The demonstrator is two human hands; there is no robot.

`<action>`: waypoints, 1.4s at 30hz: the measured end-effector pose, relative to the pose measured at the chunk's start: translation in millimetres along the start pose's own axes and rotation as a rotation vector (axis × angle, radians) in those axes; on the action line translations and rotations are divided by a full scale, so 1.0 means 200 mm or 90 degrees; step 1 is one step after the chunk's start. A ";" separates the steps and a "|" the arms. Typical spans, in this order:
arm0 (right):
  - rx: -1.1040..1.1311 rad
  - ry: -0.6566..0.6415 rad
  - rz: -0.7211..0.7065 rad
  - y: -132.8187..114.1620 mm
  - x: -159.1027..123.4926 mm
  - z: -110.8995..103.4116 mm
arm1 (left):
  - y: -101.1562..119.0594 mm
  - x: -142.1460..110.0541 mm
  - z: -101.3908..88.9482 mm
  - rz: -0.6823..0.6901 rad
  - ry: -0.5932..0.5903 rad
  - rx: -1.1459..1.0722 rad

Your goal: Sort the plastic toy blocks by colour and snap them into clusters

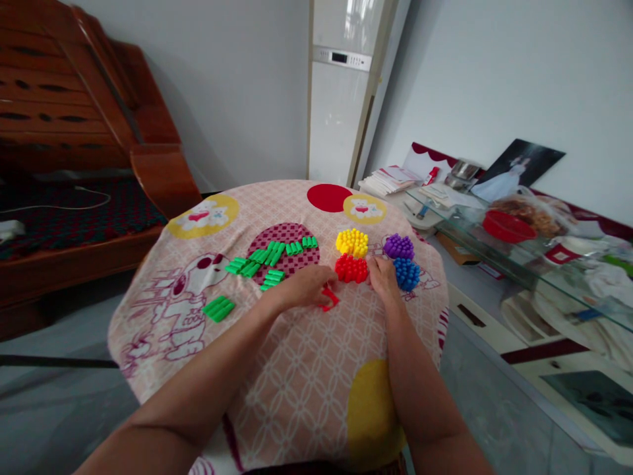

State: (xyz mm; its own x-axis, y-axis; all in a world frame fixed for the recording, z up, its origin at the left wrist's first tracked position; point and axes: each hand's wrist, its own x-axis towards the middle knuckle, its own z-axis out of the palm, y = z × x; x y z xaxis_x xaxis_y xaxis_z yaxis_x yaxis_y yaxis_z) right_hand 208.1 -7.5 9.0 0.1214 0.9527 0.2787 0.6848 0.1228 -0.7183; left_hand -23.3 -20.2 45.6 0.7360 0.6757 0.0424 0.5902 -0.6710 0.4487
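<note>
My left hand (315, 286) is low over the table, its fingers bent and closed on a small red plastic piece (330, 300) that shows below the fingertips. Just beyond it sits a cluster of red knobbed pieces (351, 268). My right hand (383, 274) rests between this red cluster and a blue cluster (406, 274); its fingers are curled together, and what they hold, if anything, is hidden. Behind the red cluster is a yellow one (351, 243), and a purple one (398, 247) lies behind the blue. Several groups of green tube-like pieces (257, 261) lie left of my left hand.
A patterned cloth (306, 356) covers the rounded table. On the right, a glass-topped cabinet (534, 264) holds papers (390, 179), a red bowl (509, 225) and a photograph (519, 165). A wooden bench (158, 175) stands left, and a tall white appliance (339, 112) stands behind.
</note>
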 end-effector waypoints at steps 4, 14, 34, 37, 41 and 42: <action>0.004 -0.003 -0.003 0.00 0.00 0.00 | -0.04 -0.03 -0.02 0.112 -0.101 -0.038; 0.002 -0.004 -0.007 0.02 0.01 0.01 | 0.02 0.05 0.04 0.004 0.131 -0.024; 0.007 0.057 -0.002 -0.01 -0.01 0.00 | 0.04 0.13 0.20 -0.113 0.243 -0.056; 0.021 0.157 -0.002 -0.04 -0.05 -0.01 | 0.02 0.12 0.20 -0.100 0.256 -0.067; 0.059 0.146 -0.014 -0.12 -0.21 -0.03 | -0.04 0.08 0.17 -0.112 0.323 -0.037; 0.080 0.111 -0.012 -0.14 -0.27 -0.03 | -0.06 0.07 0.15 -0.123 0.345 -0.022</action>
State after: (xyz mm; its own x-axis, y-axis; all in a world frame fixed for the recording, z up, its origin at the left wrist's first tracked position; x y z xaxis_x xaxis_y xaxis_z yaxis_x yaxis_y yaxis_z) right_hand 186.8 -63.4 17.5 0.2386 0.8888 0.3913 0.5952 0.1846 -0.7821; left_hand -8.9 -11.9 13.8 0.3358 0.8507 0.4043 0.6792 -0.5161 0.5219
